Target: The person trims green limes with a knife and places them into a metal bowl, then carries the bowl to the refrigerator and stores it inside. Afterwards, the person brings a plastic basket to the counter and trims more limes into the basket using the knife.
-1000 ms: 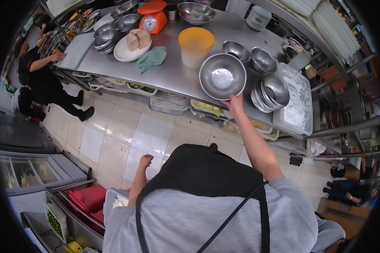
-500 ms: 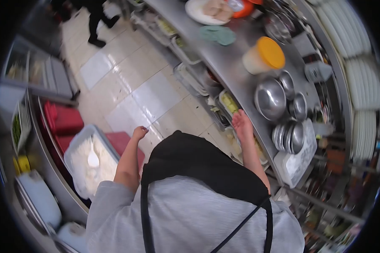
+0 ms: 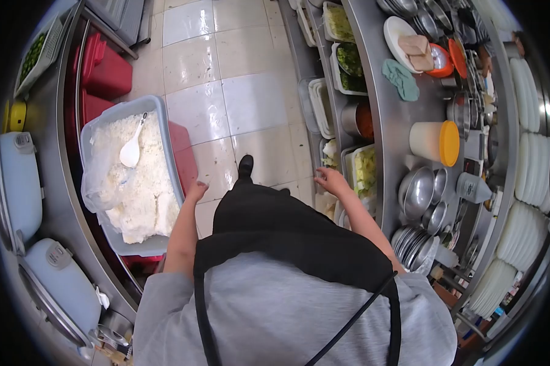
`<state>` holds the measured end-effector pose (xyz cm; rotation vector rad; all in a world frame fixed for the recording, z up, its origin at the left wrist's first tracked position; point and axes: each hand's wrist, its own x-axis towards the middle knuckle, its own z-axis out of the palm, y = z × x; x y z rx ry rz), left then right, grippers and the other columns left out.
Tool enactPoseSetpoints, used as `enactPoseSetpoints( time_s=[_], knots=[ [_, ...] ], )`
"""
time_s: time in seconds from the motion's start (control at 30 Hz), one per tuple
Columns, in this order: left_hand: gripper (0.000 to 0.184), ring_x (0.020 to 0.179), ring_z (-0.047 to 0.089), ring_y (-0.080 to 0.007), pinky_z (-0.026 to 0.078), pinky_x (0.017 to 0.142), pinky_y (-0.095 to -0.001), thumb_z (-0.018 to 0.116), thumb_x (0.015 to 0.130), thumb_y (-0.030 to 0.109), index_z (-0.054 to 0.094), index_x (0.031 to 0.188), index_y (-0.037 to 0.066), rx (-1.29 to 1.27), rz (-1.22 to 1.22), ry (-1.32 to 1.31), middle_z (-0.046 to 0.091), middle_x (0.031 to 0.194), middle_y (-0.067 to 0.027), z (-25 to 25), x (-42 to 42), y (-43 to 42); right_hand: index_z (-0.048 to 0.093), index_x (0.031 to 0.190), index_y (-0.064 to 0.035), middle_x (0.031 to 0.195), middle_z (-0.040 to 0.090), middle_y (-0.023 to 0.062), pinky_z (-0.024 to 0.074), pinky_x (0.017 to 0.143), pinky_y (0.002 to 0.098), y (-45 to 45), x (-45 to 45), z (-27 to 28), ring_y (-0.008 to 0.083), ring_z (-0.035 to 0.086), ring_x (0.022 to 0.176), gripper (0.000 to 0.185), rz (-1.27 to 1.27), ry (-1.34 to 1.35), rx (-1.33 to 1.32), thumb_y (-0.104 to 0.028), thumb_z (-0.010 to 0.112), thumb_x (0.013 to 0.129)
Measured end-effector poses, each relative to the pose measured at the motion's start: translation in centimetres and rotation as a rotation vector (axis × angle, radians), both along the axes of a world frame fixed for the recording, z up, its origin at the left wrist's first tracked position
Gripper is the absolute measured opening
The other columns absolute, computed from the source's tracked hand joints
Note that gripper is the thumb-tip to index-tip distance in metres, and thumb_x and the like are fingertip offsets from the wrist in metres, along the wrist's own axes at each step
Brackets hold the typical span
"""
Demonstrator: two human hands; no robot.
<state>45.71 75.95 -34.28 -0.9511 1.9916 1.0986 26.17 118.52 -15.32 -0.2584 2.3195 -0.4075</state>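
My left hand [image 3: 196,190] hangs beside the right edge of a grey-blue tub [image 3: 167,143], apart from it. Its fingers are loosely bent, and nothing shows in them. White crumbly food that looks like rice [image 3: 142,204] fills the tub, partly covered by clear plastic. On top lies a white serving spoon [image 3: 130,150]. Over the aisle, my right hand [image 3: 331,181] has its fingers slightly bent and apart, holding nothing visible. Nearest to it is a container of chopped yellow-green vegetables [image 3: 364,171] on the shelf under the steel counter.
The steel counter [image 3: 389,135] on the right bears a yellow-lidded tub [image 3: 449,144], metal bowls [image 3: 416,193] and a green cloth [image 3: 400,80]. White plates [image 3: 522,232] are stacked beyond. Red bins [image 3: 107,68] stand left of the tiled floor [image 3: 192,100]. Light-blue appliances [image 3: 22,183] line the left counter.
The view has turned and moved along the aisle. The tub is larger and fuller in sight. My right hand has lowered, its fingers more bent. The other person's legs have left the view.
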Motion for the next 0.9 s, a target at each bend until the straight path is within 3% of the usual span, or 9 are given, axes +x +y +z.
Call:
enactPoseSetpoints(
  time_s=[0.17, 0.3, 0.4, 0.5, 0.7, 0.73, 0.8, 0.87, 0.9],
  knots=[
    [0.029, 0.073, 0.061, -0.0216, 0.047, 0.07, -0.0334, 0.065, 0.07, 0.027, 0.064, 0.086, 0.003, 0.086, 0.094, 0.029, 0.064, 0.076, -0.0116, -3.4, 1.2, 0.2, 0.057, 0.107, -0.007, 0.094, 0.061, 0.0169, 0.0451, 0.079, 0.0388, 2.7, -2.6, -1.2, 0.0322, 0.057, 0.09, 0.043, 0.014, 0.013, 0.08, -0.031, 0.06, 0.073],
    [0.029, 0.073, 0.061, -0.0213, 0.047, 0.069, -0.033, 0.066, 0.069, 0.027, 0.064, 0.085, 0.003, 0.079, 0.167, -0.117, 0.064, 0.076, -0.0102, -1.3, -0.8, 0.5, 0.059, 0.103, -0.0069, 0.089, 0.063, 0.0168, 0.0469, 0.075, 0.0352, 4.7, -3.9, -0.4, 0.0307, 0.06, 0.085, 0.035, -0.08, 0.075, 0.153, -0.028, 0.061, 0.074],
    [0.029, 0.072, 0.061, -0.0214, 0.047, 0.067, -0.0324, 0.066, 0.07, 0.027, 0.064, 0.085, 0.003, 0.074, 0.1, -0.053, 0.064, 0.075, -0.0109, -2.9, -2.5, -1.4, 0.06, 0.103, -0.0055, 0.09, 0.063, 0.0157, 0.0466, 0.076, 0.0338, 5.6, -4.1, -0.2, 0.0288, 0.06, 0.084, 0.037, -0.248, 0.107, 0.064, -0.029, 0.062, 0.074],
    [0.027, 0.069, 0.06, -0.0209, 0.047, 0.065, -0.0319, 0.065, 0.071, 0.026, 0.064, 0.085, 0.002, 0.045, 0.096, 0.12, 0.063, 0.075, -0.0112, -3.3, -5.4, -3.1, 0.06, 0.103, -0.0045, 0.093, 0.062, 0.0161, 0.0464, 0.077, 0.0344, 5.7, -3.2, -1.3, 0.0294, 0.06, 0.086, 0.038, -0.25, 0.038, 0.097, -0.029, 0.062, 0.074],
    [0.027, 0.074, 0.06, -0.0215, 0.047, 0.069, -0.0313, 0.064, 0.074, 0.023, 0.063, 0.089, 0.001, 0.065, 0.156, 0.213, 0.064, 0.081, -0.0132, 0.7, -8.9, -5.0, 0.06, 0.102, -0.0062, 0.097, 0.062, 0.0156, 0.0453, 0.079, 0.0378, 5.0, -2.8, -7.5, 0.0321, 0.058, 0.09, 0.04, 0.049, -0.135, 0.23, -0.035, 0.061, 0.074],
    [0.028, 0.075, 0.061, -0.0217, 0.047, 0.07, -0.0313, 0.063, 0.075, 0.023, 0.062, 0.091, 0.0, 0.084, 0.233, 0.216, 0.064, 0.084, -0.0134, 2.0, -9.0, -4.3, 0.06, 0.104, -0.0088, 0.102, 0.06, 0.0155, 0.0436, 0.084, 0.0378, 4.4, -3.9, -8.5, 0.0316, 0.055, 0.097, 0.043, 0.115, -0.194, 0.221, -0.036, 0.057, 0.071],
    [0.029, 0.077, 0.061, -0.022, 0.047, 0.071, -0.0313, 0.063, 0.075, 0.023, 0.062, 0.094, 0.0, 0.095, 0.315, 0.202, 0.064, 0.086, -0.0136, 1.2, -7.7, -3.4, 0.06, 0.104, -0.0091, 0.103, 0.06, 0.015, 0.0431, 0.085, 0.0377, 3.6, -6.0, -12.1, 0.0313, 0.055, 0.098, 0.041, 0.048, -0.225, 0.192, -0.036, 0.056, 0.073],
    [0.031, 0.079, 0.062, -0.0232, 0.047, 0.072, -0.0323, 0.062, 0.075, 0.024, 0.062, 0.095, 0.0, 0.042, 0.228, 0.156, 0.064, 0.087, -0.0146, -1.3, -4.9, -3.1, 0.061, 0.104, -0.0094, 0.105, 0.059, 0.0144, 0.0427, 0.086, 0.0376, 3.2, -8.2, -16.2, 0.0311, 0.054, 0.1, 0.04, -0.021, -0.262, 0.159, -0.036, 0.054, 0.074],
    [0.032, 0.081, 0.062, -0.0237, 0.047, 0.073, -0.0326, 0.062, 0.075, 0.026, 0.062, 0.094, 0.0, 0.003, 0.158, 0.062, 0.064, 0.087, -0.0151, 0.4, -4.6, -2.3, 0.061, 0.102, -0.0087, 0.105, 0.059, 0.0148, 0.0428, 0.086, 0.0382, 3.0, -9.3, -18.3, 0.0312, 0.055, 0.099, 0.04, -0.044, -0.232, 0.104, -0.036, 0.054, 0.074]
  ],
)
